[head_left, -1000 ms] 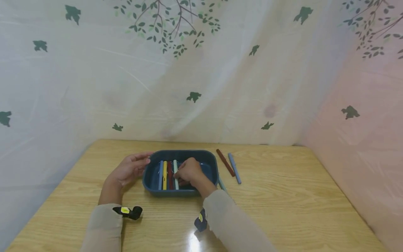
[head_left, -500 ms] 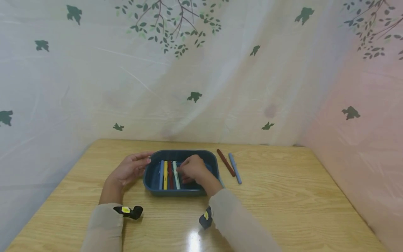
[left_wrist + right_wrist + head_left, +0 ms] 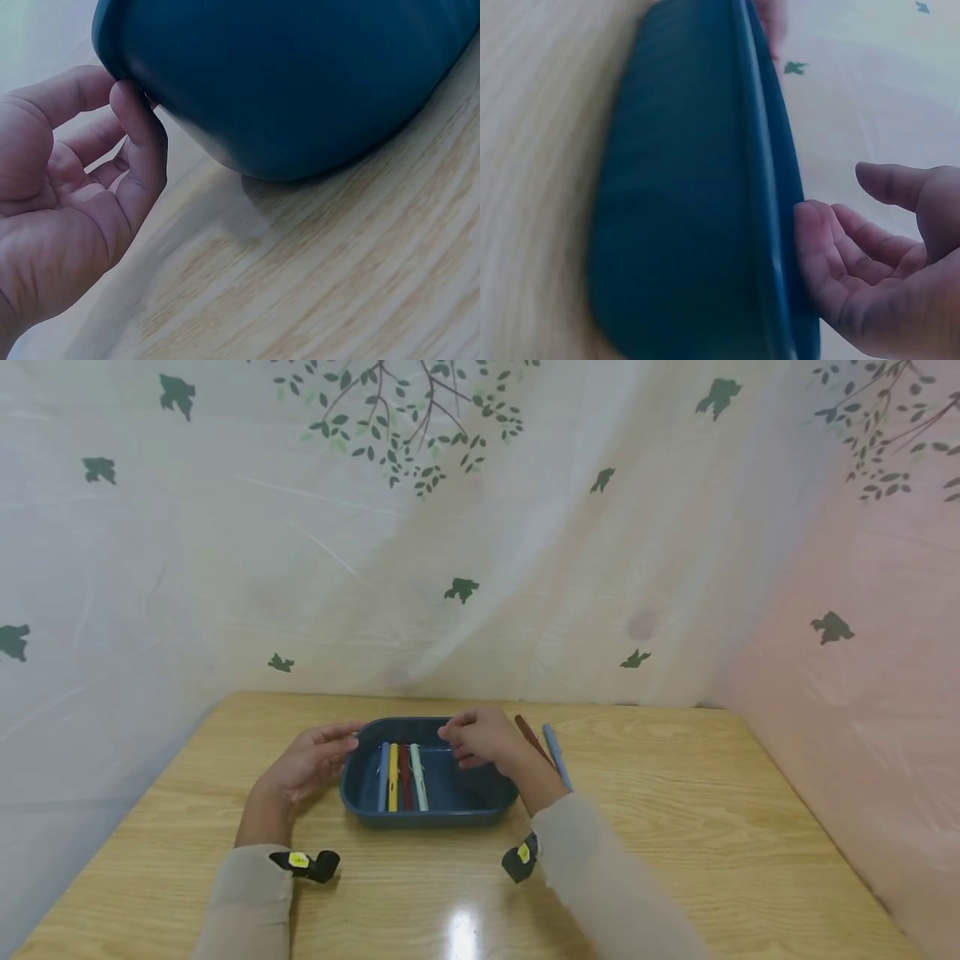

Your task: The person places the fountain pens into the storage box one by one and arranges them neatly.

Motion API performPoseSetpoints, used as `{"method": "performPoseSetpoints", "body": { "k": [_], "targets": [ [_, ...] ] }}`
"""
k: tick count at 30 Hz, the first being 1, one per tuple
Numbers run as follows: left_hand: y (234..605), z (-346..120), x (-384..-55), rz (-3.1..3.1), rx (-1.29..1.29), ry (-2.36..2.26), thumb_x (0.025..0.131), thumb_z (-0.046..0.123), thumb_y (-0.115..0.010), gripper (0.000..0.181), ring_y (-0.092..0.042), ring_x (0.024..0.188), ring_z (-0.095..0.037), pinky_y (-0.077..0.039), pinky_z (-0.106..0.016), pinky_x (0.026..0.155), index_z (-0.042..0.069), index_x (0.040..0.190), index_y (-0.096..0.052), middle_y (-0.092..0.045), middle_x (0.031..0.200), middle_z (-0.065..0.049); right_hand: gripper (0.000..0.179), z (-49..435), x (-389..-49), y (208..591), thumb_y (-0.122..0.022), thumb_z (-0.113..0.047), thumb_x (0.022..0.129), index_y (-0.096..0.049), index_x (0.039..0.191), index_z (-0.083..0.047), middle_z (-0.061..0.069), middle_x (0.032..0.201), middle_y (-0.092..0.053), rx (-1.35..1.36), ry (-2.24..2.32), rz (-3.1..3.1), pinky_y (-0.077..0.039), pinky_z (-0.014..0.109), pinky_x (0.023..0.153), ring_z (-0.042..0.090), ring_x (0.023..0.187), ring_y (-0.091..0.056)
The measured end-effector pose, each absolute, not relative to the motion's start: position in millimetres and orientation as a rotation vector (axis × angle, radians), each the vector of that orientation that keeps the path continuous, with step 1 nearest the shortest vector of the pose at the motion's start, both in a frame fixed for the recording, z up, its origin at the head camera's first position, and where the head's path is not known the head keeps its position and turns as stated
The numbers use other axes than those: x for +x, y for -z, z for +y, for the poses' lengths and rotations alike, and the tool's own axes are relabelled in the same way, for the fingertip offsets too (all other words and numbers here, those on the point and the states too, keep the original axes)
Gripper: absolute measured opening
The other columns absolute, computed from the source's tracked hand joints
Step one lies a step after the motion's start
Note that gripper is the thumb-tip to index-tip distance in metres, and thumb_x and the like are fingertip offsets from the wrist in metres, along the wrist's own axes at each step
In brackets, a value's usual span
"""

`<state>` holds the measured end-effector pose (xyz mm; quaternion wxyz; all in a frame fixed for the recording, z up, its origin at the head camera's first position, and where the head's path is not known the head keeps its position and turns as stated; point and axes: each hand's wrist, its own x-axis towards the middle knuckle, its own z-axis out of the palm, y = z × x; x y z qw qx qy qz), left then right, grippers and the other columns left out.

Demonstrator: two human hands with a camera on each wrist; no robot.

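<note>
A dark blue tray sits on the table in the head view. Side by side in its left half lie a blue pen, a yellow pen, a dark red pen and a pale mint pen. My left hand holds the tray's left corner; in the left wrist view, thumb and forefinger meet at the rim. My right hand hovers over the tray's right half holding nothing. Its thumb stands apart from the fingers in the right wrist view, where the tray's outer wall shows beside it.
Beyond my right forearm, another dark red pen and another blue pen lie on the wooden table, partly covered by the arm. A cloth backdrop with leaf prints hangs behind the table.
My right hand has let go of the mint pen, which now lies tilted beside the dark red one, and has risen up and to the right. My left hand stays at the tray's corner.
</note>
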<state>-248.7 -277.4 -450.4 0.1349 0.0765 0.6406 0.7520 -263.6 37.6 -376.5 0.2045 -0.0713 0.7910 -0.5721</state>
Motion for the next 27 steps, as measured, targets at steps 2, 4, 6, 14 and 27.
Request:
{"method": "performPoseSetpoints", "body": {
  "k": [2,4,6,14,27],
  "targets": [
    [451,-278,-249,1.862,0.210,-2.172,0.104,0.008,-0.059,0.036,-0.069,0.097,-0.016,-0.059,-0.031,0.085,0.003,0.140,-0.058,-0.072,0.115,-0.004,0.029,44,-266,374,-0.070,-0.020,0.099,-0.067,0.121,-0.001,0.024,0.123,-0.067,-0.205,1.586,2.226,-0.062,0.036,0.074,0.042,0.109,-0.067],
    [451,-279,-249,1.870,0.198,-2.166,0.104,0.008,-0.060,0.037,-0.069,0.097,-0.016,-0.058,-0.031,0.085,0.003,0.140,-0.057,-0.072,0.115,-0.003,0.029,50,-269,371,-0.070,-0.020,0.099,-0.067,0.121,-0.002,0.024,0.123,-0.067,-0.202,1.582,2.243,-0.062,0.037,0.076,0.042,0.110,-0.067],
    [452,-279,-249,1.873,0.192,-2.164,0.104,0.008,-0.060,0.037,-0.069,0.097,-0.016,-0.059,-0.031,0.085,0.003,0.140,-0.058,-0.072,0.114,-0.003,0.029,57,-271,369,-0.070,-0.020,0.099,-0.068,0.122,-0.002,0.025,0.123,-0.068,-0.195,1.578,2.271,-0.062,0.039,0.076,0.042,0.110,-0.067],
    [450,-278,-252,1.874,0.202,-2.161,0.105,0.008,-0.058,0.034,-0.069,0.098,-0.016,-0.059,-0.031,0.085,0.006,0.138,-0.060,-0.071,0.115,-0.003,0.034,91,-282,364,-0.068,-0.022,0.100,-0.066,0.128,-0.004,0.020,0.122,-0.069,-0.174,1.537,2.330,-0.061,0.040,0.081,0.033,0.104,-0.069],
    [452,-274,-257,1.909,0.126,-2.165,0.104,0.009,-0.060,0.034,-0.069,0.099,-0.017,-0.058,-0.032,0.087,0.007,0.138,-0.061,-0.072,0.115,-0.001,0.036,138,-306,374,-0.064,-0.022,0.103,-0.062,0.131,0.000,0.021,0.112,-0.065,-0.222,1.501,2.380,-0.059,0.039,0.075,0.023,0.082,-0.064]
  ]
}}
